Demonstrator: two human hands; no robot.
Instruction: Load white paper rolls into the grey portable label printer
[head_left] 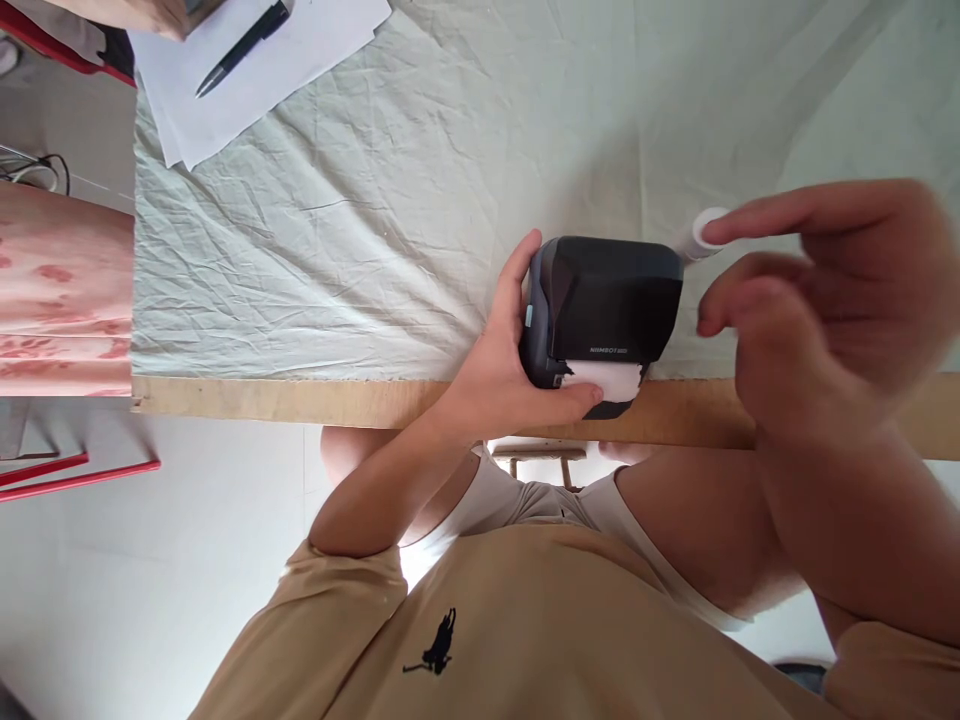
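My left hand [517, 370] is wrapped round the left side of a dark label printer [611, 300] marked NIIMBOT, close to the front edge of the table. Its thumb lies across a strip of white label paper [611, 378] that sticks out at the printer's near side. Just right of the printer is a small white cylinder with a round end [701, 240], perhaps a paper roll or its core. The index fingertip of my right hand [840, 300] overlaps this cylinder; whether it touches cannot be made out. That hand's fingers are apart and slightly blurred.
A pale creased cloth [390, 210] covers the table, with a bare wooden edge [300, 397] in front. At the upper left, a black pen [244, 47] lies on white paper sheets [315, 50]. Part of another person's arm [142, 15] shows at the top left corner.
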